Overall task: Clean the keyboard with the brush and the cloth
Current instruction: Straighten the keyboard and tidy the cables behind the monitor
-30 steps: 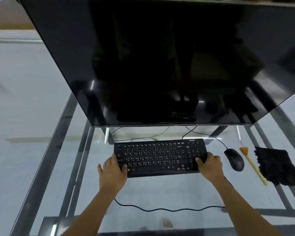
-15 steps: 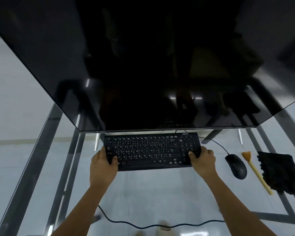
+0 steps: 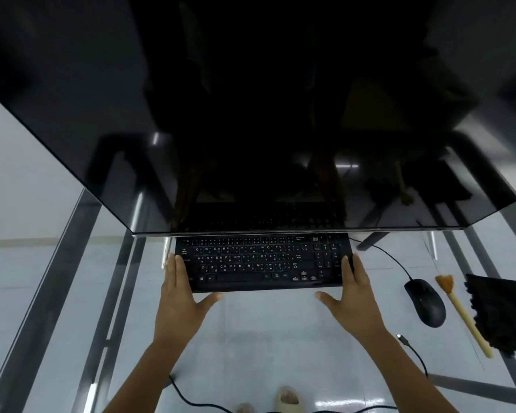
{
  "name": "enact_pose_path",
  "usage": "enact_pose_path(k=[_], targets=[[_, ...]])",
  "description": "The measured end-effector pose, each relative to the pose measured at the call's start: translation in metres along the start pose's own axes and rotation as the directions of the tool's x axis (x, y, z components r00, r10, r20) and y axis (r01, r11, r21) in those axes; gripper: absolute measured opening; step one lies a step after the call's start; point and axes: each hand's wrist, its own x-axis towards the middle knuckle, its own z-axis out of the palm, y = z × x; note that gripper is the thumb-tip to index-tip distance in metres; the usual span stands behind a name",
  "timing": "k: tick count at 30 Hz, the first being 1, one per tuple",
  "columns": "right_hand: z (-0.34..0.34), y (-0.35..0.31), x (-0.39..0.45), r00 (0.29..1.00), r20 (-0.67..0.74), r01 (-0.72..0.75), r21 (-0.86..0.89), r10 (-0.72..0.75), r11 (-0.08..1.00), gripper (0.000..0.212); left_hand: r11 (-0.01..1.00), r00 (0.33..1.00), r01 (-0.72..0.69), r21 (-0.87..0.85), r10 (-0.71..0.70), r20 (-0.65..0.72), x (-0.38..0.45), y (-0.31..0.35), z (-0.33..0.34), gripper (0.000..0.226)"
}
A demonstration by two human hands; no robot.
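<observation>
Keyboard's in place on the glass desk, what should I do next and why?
Probably reach the right hand over to the brush. Both hands lie open at the keyboard ends, holding nothing, and the brush sits untouched between the mouse and cloth.

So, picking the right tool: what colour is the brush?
Pale yellow handle, orange-tan bristles on the brush; head view.

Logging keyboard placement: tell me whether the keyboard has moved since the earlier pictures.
Yes. The keyboard has slid away from the person, toward the monitor; its far edge now sits right under the monitor's lower edge, where a gap showed before.
</observation>
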Motion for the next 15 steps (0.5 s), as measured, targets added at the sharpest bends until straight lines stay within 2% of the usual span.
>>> enact_pose_path(k=[4,12,15], targets=[[0.002,-0.001,0.007,0.998,-0.059,-0.004,0.051,0.007,0.999,0.085,1.000,1.000,0.003,0.025,-0.003,-0.023,0.008,0.011,0.000,0.111],[-0.002,-0.002,0.024,0.999,-0.040,-0.004,0.046,0.006,0.999,0.083,0.997,1.000,0.006,0.080,-0.007,0.007,0.021,0.015,0.004,0.109],[-0.005,0.000,0.025,1.000,-0.026,0.015,0.040,-0.014,0.999,0.081,0.985,0.999,-0.037,0.167,0.040,-0.014,0.019,0.018,0.004,0.105]])
